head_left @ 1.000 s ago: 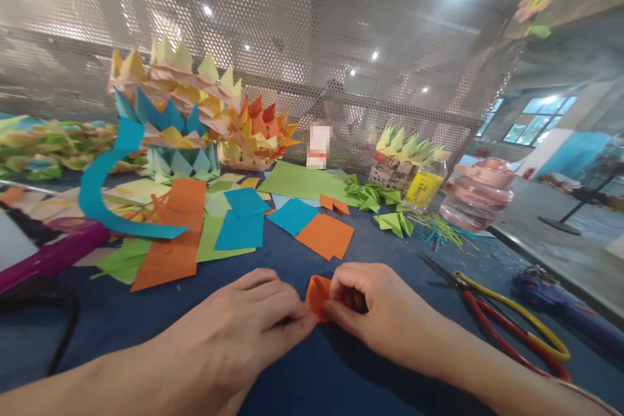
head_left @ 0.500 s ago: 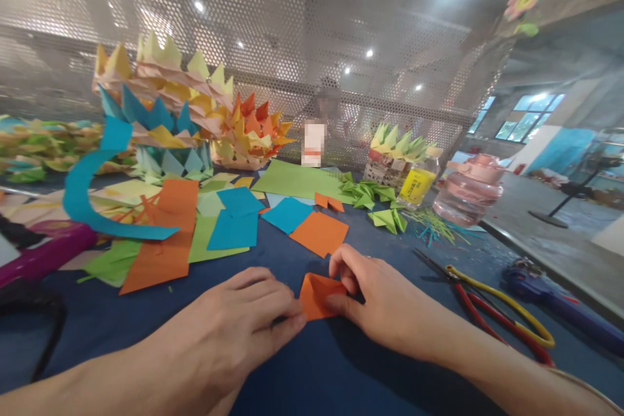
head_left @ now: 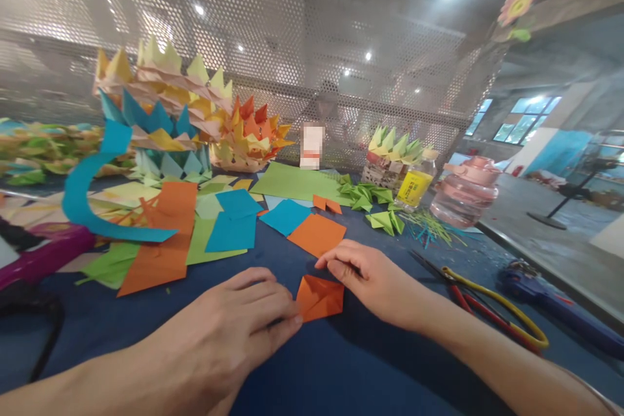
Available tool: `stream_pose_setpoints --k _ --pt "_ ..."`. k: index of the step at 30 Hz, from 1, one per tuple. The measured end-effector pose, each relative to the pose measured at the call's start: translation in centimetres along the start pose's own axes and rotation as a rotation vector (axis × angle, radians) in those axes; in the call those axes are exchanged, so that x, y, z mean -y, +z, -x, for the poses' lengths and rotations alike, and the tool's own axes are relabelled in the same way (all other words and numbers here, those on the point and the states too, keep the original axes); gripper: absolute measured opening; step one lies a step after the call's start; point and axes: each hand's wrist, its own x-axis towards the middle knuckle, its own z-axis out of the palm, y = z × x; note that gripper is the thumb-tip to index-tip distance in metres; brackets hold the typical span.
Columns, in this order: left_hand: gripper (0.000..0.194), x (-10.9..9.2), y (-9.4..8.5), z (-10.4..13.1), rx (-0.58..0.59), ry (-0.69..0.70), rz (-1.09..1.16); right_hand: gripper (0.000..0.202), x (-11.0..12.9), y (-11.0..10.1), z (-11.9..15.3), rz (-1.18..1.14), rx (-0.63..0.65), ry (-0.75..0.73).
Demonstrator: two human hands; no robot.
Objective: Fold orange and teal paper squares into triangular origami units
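Contact at the right side of the folded orange paper [head_left: 319, 299] has changed since the earlier frame: the right hand [head_left: 375, 283] has withdrawn from it, and the paper has spread wider.

State, largest item first:
- Surface [head_left: 292, 380]: dark blue. It carries the paper stock and tools.
- Hands: apart. The left hand [head_left: 234, 315] is clamped lightly on the left corner of the folded paper. The right hand is loosely curled, gripping nothing, just beside the upper right corner.
- Folded orange paper: on the surface, centred toward the near edge, between the hands.

Caution: a slip of the left fingertips could let the paper turn and skew its creases. Uneven pressure could set a crease off-line. A sweep of the right hand toward the far edge could displace the flat orange square [head_left: 319, 234].

Count, largest first:
- Tiered paper crowns [head_left: 173, 123], along the far edge: at least three; overlap prevents an exact count.
- Glue guns: two, one purple [head_left: 53, 253] by the left edge, one blue [head_left: 541, 299] by the right edge.
- Red-and-yellow-handled tool [head_left: 492, 312], near the right edge: one.
- Bottles: two, one pink [head_left: 465, 195], one yellow-labelled [head_left: 414, 187], toward the far right corner.
- Curled blue strip [head_left: 78, 188]: one.
- Wide orange strip [head_left: 168, 234]: one.
- Blue pieces [head_left: 231, 231]: three.
- Flat orange square: one.
- Green folded pieces [head_left: 365, 194]: piled, uncountable.
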Motion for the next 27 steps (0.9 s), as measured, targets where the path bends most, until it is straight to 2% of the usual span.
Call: stream_pose_setpoints --k 2,5,8,12,17,23,27 --pt "0.043 -0.2 -0.3 -0.1 0.011 0.004 -0.024 0.022 -0.1 0.7 -0.3 0.065 -0.047 -0.062" --pt "0.05 -0.4 -0.4 0.0 0.044 -0.007 -0.028 0.017 0.1 1.4 -0.6 0.1 -0.037 -0.124" --pt "0.058 -0.4 -0.1 0.2 0.063 -0.031 0.041 0.011 0.4 1.4 -0.6 0.091 -0.037 -0.096" --pt "0.057 -0.3 0.0 0.2 0.034 -0.024 0.049 0.001 0.8 1.0 -0.5 -0.019 -0.003 -0.027" --pt "0.061 -0.4 -0.4 0.3 -0.011 -0.017 -0.033 0.023 1.0 0.8 0.2 -0.153 0.093 0.037" --pt "0.05 -0.6 -0.2 0.8 0.031 -0.073 -0.074 0.011 1.4 0.4 0.5 -0.156 0.108 0.075" --pt "0.043 -0.7 0.0 0.7 0.051 -0.092 -0.094 0.018 1.5 0.7 0.4 -0.187 0.077 0.12"
